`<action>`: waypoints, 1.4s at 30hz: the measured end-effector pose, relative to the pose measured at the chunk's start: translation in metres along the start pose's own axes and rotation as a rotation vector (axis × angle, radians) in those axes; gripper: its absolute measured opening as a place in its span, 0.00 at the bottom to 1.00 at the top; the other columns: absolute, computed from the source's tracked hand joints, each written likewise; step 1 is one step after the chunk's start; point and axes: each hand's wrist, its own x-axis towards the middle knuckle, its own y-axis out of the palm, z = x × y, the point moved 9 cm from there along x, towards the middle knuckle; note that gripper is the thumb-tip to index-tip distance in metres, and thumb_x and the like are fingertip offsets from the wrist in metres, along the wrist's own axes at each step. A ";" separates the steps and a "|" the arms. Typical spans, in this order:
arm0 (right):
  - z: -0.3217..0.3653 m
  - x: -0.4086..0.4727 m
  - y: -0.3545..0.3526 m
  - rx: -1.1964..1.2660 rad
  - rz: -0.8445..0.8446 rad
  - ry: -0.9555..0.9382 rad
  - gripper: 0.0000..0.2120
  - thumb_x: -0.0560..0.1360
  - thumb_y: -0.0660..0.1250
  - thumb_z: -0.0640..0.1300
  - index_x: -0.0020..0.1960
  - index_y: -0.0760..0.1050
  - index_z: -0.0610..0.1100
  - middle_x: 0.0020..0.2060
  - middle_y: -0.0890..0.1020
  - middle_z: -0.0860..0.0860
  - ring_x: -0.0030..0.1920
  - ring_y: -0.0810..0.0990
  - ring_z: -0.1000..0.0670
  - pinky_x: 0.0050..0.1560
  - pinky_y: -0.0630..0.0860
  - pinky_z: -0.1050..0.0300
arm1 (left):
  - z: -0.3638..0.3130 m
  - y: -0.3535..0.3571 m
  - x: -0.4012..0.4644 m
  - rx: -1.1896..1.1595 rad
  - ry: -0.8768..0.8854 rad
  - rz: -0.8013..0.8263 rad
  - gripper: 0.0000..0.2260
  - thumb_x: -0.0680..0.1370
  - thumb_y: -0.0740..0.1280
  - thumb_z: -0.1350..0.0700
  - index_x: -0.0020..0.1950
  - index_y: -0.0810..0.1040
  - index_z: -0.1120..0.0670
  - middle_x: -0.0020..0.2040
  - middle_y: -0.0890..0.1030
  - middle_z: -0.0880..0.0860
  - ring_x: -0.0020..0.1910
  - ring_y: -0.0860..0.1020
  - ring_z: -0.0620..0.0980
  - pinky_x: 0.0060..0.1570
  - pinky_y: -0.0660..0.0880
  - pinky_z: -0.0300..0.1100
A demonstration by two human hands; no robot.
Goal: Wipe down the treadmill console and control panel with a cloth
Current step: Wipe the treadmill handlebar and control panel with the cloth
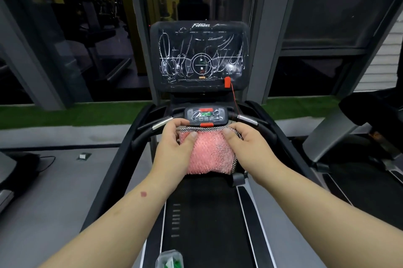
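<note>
Head view: cloth (208,154) below control panel (206,116)

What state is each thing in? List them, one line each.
Cloth: held up, folded, off the panels.
Left hand: gripping cloth.
Right hand: gripping cloth.
Console screen: dark, streaked white.
Control panel: smeared, not yet wiped.
Red safety clip: attached to console.
</note>
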 end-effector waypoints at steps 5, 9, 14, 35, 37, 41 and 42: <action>-0.017 0.041 0.001 -0.037 -0.041 -0.014 0.04 0.79 0.68 0.47 0.50 0.77 0.56 0.42 0.82 0.56 0.37 0.77 0.62 0.40 0.73 0.62 | 0.021 0.021 0.037 0.078 -0.045 -0.040 0.09 0.80 0.70 0.54 0.56 0.75 0.42 0.50 0.79 0.50 0.43 0.77 0.44 0.43 0.76 0.42; -0.036 0.080 0.006 -0.079 -0.001 -0.011 0.09 0.78 0.67 0.44 0.53 0.75 0.58 0.43 0.80 0.56 0.34 0.75 0.60 0.33 0.69 0.67 | 0.041 0.048 0.068 0.135 -0.091 -0.059 0.09 0.80 0.69 0.57 0.57 0.75 0.46 0.46 0.78 0.49 0.34 0.73 0.35 0.34 0.71 0.29; -0.058 0.129 0.012 -0.181 0.158 -0.058 0.17 0.76 0.68 0.47 0.65 0.74 0.57 0.59 0.78 0.59 0.57 0.75 0.62 0.58 0.72 0.66 | 0.064 0.085 0.113 0.077 -0.239 -0.101 0.05 0.81 0.68 0.54 0.53 0.74 0.45 0.45 0.80 0.51 0.38 0.81 0.46 0.38 0.80 0.46; -0.136 0.245 0.008 -0.085 0.232 0.110 0.20 0.77 0.61 0.33 0.62 0.68 0.54 0.41 0.81 0.37 0.27 0.81 0.45 0.35 0.79 0.49 | 0.143 0.092 0.206 0.110 -0.296 -0.130 0.12 0.79 0.68 0.60 0.46 0.81 0.41 0.45 0.84 0.50 0.49 0.84 0.50 0.58 0.80 0.55; -0.142 0.249 0.004 -0.062 0.197 0.148 0.21 0.78 0.60 0.32 0.62 0.67 0.54 0.34 0.82 0.38 0.30 0.81 0.41 0.39 0.80 0.44 | 0.156 0.078 0.215 0.175 -0.293 -0.132 0.14 0.77 0.67 0.62 0.48 0.81 0.40 0.47 0.84 0.47 0.50 0.83 0.48 0.57 0.81 0.52; -0.155 0.260 0.005 -0.052 0.128 0.192 0.21 0.78 0.59 0.32 0.65 0.66 0.52 0.31 0.82 0.39 0.30 0.81 0.39 0.42 0.80 0.37 | 0.167 0.058 0.238 0.334 -0.245 -0.100 0.18 0.76 0.65 0.65 0.52 0.78 0.41 0.51 0.82 0.42 0.51 0.80 0.42 0.57 0.78 0.41; -0.156 0.262 0.007 -0.078 0.123 0.184 0.21 0.79 0.59 0.32 0.66 0.66 0.52 0.30 0.82 0.40 0.31 0.82 0.39 0.43 0.80 0.37 | 0.171 0.055 0.245 0.375 -0.221 -0.074 0.18 0.75 0.66 0.65 0.55 0.77 0.41 0.53 0.81 0.42 0.53 0.79 0.41 0.59 0.78 0.42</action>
